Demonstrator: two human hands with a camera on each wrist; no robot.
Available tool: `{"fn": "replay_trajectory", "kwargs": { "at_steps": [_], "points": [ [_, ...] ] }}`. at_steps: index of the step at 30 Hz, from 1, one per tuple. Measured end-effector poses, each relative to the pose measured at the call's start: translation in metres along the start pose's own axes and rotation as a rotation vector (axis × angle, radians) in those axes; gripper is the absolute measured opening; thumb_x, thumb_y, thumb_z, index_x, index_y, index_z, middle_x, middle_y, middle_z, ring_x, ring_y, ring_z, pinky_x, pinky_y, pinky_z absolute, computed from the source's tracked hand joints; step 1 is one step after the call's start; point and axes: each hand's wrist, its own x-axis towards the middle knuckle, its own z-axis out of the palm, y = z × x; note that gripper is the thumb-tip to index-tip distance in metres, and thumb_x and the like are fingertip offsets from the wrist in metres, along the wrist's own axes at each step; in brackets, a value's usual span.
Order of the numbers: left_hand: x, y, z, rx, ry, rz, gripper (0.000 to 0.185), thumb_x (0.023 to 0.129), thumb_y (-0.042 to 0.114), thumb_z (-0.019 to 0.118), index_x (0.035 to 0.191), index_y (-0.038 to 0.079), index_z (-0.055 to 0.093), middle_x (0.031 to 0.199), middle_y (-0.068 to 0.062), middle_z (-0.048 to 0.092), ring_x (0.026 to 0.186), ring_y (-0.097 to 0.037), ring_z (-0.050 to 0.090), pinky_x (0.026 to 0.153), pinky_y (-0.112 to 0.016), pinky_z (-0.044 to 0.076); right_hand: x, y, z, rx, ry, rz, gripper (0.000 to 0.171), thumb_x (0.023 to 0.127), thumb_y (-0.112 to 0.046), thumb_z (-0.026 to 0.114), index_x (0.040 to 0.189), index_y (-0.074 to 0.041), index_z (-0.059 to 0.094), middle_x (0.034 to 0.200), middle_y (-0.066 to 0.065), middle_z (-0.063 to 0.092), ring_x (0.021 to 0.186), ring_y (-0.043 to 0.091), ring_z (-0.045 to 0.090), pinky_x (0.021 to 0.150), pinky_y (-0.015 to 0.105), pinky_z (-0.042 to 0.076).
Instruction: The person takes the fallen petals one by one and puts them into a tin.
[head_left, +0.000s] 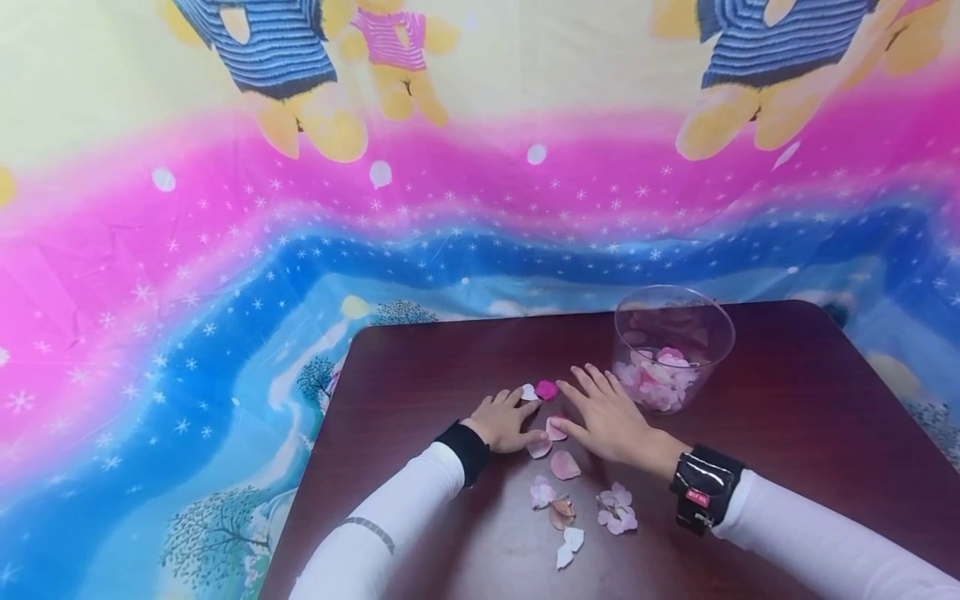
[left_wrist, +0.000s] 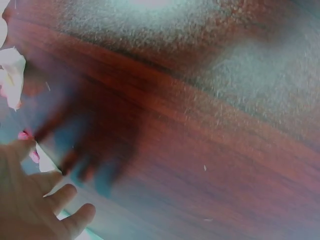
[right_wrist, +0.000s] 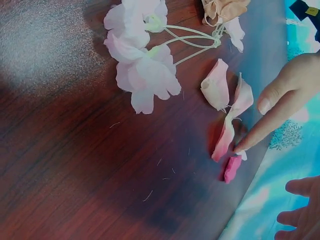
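My left hand [head_left: 501,421], fingers spread low over the table, has its fingertips at a small white petal [head_left: 529,392]. Its thumb tip overlaps a pale pink petal [head_left: 539,450]. To the right, my right hand [head_left: 609,417] is spread with straight fingers, its thumb at another pink petal [head_left: 556,428]. A magenta petal [head_left: 546,390] lies between the two hands, close to the right index finger. In the right wrist view, the left index finger points down at the white petal [right_wrist: 243,154] beside the magenta petal [right_wrist: 231,169]. Neither hand grips anything.
A clear plastic tub [head_left: 675,325] with pink and white petals stands beyond the right hand. Nearer me lie a pink petal [head_left: 566,465], pale pink blossoms [head_left: 617,508] on thin stems, a tan petal [head_left: 561,513] and white petals [head_left: 570,547]. A printed cloth [head_left: 480,258] hangs behind the table.
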Motion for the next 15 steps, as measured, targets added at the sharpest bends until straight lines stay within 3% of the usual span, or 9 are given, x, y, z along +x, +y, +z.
{"fn": "replay_trajectory", "kwargs": {
  "at_steps": [7,15],
  "points": [
    [-0.0007,0.0034,-0.0057,0.03,-0.014,0.008,0.075,0.096,0.074,0.039,0.159,0.034,0.033,0.168,-0.005,0.03,0.153,-0.026,0.033,0.123,-0.048,0.032,0.0005,-0.0014,-0.0003,-0.002,-0.002,-0.017,0.068,0.094,-0.056,0.061,0.143,-0.009,0.057,0.155,0.024,0.045,0.147,0.047,0.035,0.119,0.066,0.025],
    [0.0018,0.0057,0.0019,0.062,-0.009,-0.023,0.086,0.095,0.076,0.037,0.159,0.018,0.035,0.167,0.0,0.033,0.153,-0.024,0.032,0.124,-0.046,0.031,0.0011,-0.0031,0.0011,0.012,-0.024,-0.011,0.069,0.095,-0.058,0.059,0.145,-0.01,0.055,0.156,0.022,0.044,0.149,0.044,0.032,0.121,0.064,0.023]
  ]
}}
